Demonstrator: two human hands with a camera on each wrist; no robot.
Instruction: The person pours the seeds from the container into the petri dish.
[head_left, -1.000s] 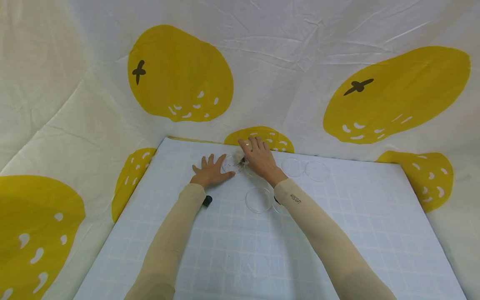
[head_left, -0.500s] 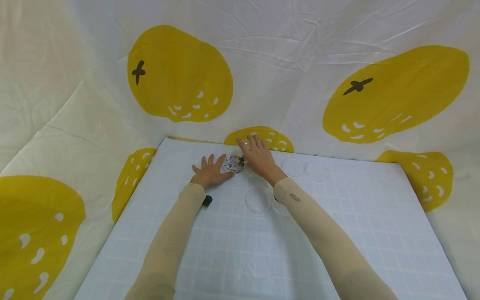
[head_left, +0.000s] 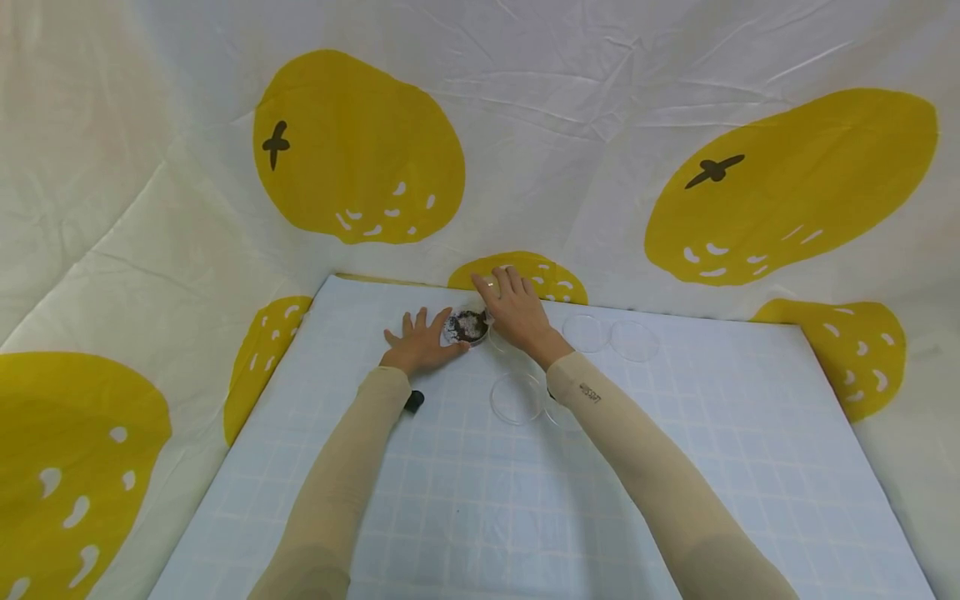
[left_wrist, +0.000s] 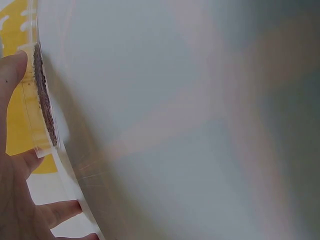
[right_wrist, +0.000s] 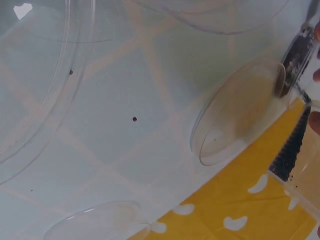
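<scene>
My left hand (head_left: pixel 422 343) lies with fingers spread on the far part of the table, pinching a clear petri dish (left_wrist: pixel 31 107) between thumb and index finger. A layer of dark granules (head_left: pixel 467 325) covers part of the dish, with a paler patch in the middle. Right beside it, my right hand (head_left: pixel 516 310) grips a clear container (right_wrist: pixel 300 172), tilted, its dark granules (right_wrist: pixel 291 152) gathered toward the edge by the dish. In the right wrist view only fingertips (right_wrist: pixel 315 122) of that hand show at the right edge.
Clear round dishes or lids (head_left: pixel 587 333) lie to the right of the hands, and a larger ring-shaped one (head_left: pixel 517 399) lies nearer. Another lid (right_wrist: pixel 242 112) sits close by the right hand. Loose specks (right_wrist: pixel 134 119) dot the tablecloth. A patterned cloth (head_left: pixel 555 192) rises behind the table.
The dish, almost bare a second ago, got a speckled layer and now shows denser dark granules. Both hands stay nearly in place.
</scene>
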